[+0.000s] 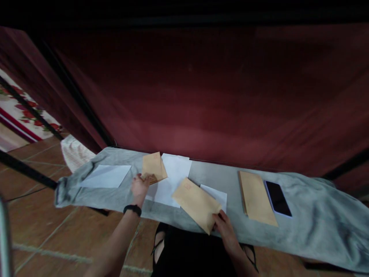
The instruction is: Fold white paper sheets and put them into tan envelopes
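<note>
My right hand (224, 226) pinches the near right corner of a brown paper envelope (194, 202), which lies slanted and has a faint reddish mark at its far end. Under and beside that envelope are white paper sheets (176, 171) and another white piece (216, 194). To the left, my left hand (140, 187), with a black band on the wrist, has its fingers closed on the near edge of a small pile of brown envelopes (153, 164). The pile partly overlaps the white sheets.
A grey cloth (230, 177) covers the narrow bench. Another white sheet (106, 177) lies at the left. A stack of brown envelopes (257, 196) sits at the right, beside a phone (278, 198). Behind hangs a dark red curtain (196, 96), with black metal poles (72, 84) at the side.
</note>
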A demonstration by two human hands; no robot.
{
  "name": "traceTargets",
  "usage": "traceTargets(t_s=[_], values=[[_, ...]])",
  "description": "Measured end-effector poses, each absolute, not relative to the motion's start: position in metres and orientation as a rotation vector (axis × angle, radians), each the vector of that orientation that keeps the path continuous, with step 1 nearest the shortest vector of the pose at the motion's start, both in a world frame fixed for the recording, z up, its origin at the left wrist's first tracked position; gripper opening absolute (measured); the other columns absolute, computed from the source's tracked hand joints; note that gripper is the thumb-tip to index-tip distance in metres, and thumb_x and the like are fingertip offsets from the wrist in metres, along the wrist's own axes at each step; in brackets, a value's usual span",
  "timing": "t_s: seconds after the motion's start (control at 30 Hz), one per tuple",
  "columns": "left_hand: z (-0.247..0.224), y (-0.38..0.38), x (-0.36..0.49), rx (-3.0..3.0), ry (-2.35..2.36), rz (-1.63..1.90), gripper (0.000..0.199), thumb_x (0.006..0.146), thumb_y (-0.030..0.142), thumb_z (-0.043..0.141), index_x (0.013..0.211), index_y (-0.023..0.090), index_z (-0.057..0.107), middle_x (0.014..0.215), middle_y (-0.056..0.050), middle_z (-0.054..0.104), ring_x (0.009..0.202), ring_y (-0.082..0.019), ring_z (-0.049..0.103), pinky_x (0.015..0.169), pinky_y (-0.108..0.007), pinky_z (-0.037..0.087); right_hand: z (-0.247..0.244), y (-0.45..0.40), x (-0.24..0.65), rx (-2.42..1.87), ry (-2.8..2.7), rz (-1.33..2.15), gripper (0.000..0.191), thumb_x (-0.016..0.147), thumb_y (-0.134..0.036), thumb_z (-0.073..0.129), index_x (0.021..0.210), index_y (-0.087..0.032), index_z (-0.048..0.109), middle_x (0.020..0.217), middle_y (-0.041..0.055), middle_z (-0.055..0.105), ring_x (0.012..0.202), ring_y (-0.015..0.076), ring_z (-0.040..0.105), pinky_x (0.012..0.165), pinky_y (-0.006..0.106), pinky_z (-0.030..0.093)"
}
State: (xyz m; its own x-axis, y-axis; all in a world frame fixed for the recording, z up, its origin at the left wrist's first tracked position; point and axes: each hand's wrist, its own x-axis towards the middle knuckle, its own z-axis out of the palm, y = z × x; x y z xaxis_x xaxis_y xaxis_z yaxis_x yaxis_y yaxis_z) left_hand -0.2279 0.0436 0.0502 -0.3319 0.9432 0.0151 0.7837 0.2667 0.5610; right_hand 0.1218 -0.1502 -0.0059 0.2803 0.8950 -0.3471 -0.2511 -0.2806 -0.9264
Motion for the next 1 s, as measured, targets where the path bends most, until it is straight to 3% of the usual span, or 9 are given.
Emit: traceTargets(t_s=[0.07, 0.2, 0.3, 0.5, 0.63, 0.8, 1.0], values=[[0.050, 0.021, -0.197, 1.723, 2.100, 0.724, 0.063, 0.094, 0.041, 0.057, 0.150, 0.018, 0.039, 0.143, -0.017, 0.056, 0.135, -0.031, 0.051, 0.108, -0.045, 0.043, 0.001, -0.150, 0.121, -1.384, -0.641, 1.283, 0.038, 0.063, -0.049, 0.072, 0.090, -0.024, 0.071, 0.086, 0.0029, 0.075, 0.083, 0.0264, 0.069, 0.070, 0.035, 0.057], [0.043, -0.037, -0.128, 2.382, 1.230, 0.412, 0.120, 0.065, 0.061, 0.085, 0.162, 0.034, 0.020, 0.171, -0.013, 0.014, 0.157, -0.039, 0.012, 0.124, -0.059, 0.013, 0.012, -0.143, 0.124, -1.286, -0.766, 1.246, 0.038, 0.064, -0.043, 0.070, 0.098, -0.024, 0.073, 0.090, 0.0027, 0.077, 0.091, 0.0274, 0.068, 0.081, 0.038, 0.056], [0.037, -0.059, -0.091, 2.476, 1.030, 0.215, 0.135, 0.056, 0.060, 0.090, 0.164, 0.031, 0.014, 0.172, -0.016, -0.001, 0.157, -0.040, 0.002, 0.124, -0.062, 0.001, 0.017, -0.135, 0.130, -1.251, -0.878, 1.170, 0.032, 0.068, -0.039, 0.066, 0.096, -0.024, 0.072, 0.089, 0.0021, 0.076, 0.093, 0.0266, 0.066, 0.084, 0.037, 0.054], [0.026, -0.045, -0.056, 2.488, 0.913, 0.078, 0.139, 0.053, 0.061, 0.090, 0.164, 0.030, 0.012, 0.171, -0.017, 0.008, 0.157, -0.043, 0.004, 0.123, -0.065, -0.002, 0.015, -0.128, 0.149, -1.358, -0.911, 1.014, 0.023, 0.071, -0.035, 0.062, 0.092, -0.025, 0.065, 0.080, -0.0021, 0.070, 0.079, 0.0205, 0.064, 0.072, 0.030, 0.051], [0.027, -0.042, -0.046, 2.539, 0.871, 0.052, 0.139, 0.055, 0.062, 0.089, 0.164, 0.029, 0.011, 0.169, -0.018, 0.022, 0.156, -0.042, 0.013, 0.124, -0.063, -0.001, 0.007, -0.128, 0.158, -1.345, -0.957, 1.009, 0.033, 0.076, -0.033, 0.060, 0.108, -0.025, 0.064, 0.089, -0.0013, 0.072, 0.080, 0.0190, 0.066, 0.073, 0.030, 0.053], [0.040, -0.057, -0.037, 2.663, 1.012, 0.110, 0.130, 0.054, 0.059, 0.090, 0.162, 0.029, 0.023, 0.164, -0.017, 0.031, 0.152, -0.042, 0.024, 0.124, -0.057, 0.012, -0.004, -0.132, 0.164, -1.654, -1.099, 0.712, 0.050, 0.084, -0.026, 0.054, 0.134, -0.019, 0.053, 0.083, -0.0009, 0.068, 0.072, 0.0180, 0.066, 0.071, 0.031, 0.055], [0.051, -0.080, -0.025, 2.794, 1.162, 0.078, 0.110, 0.066, 0.051, 0.082, 0.160, 0.028, 0.031, 0.166, -0.015, 0.030, 0.148, -0.042, 0.033, 0.120, -0.058, 0.021, 0.004, -0.141, 0.161, -1.981, -1.316, 0.456, 0.047, 0.090, -0.013, 0.049, 0.137, -0.017, 0.054, 0.115, 0.0126, 0.071, 0.092, 0.0224, 0.072, 0.084, 0.035, 0.055]])
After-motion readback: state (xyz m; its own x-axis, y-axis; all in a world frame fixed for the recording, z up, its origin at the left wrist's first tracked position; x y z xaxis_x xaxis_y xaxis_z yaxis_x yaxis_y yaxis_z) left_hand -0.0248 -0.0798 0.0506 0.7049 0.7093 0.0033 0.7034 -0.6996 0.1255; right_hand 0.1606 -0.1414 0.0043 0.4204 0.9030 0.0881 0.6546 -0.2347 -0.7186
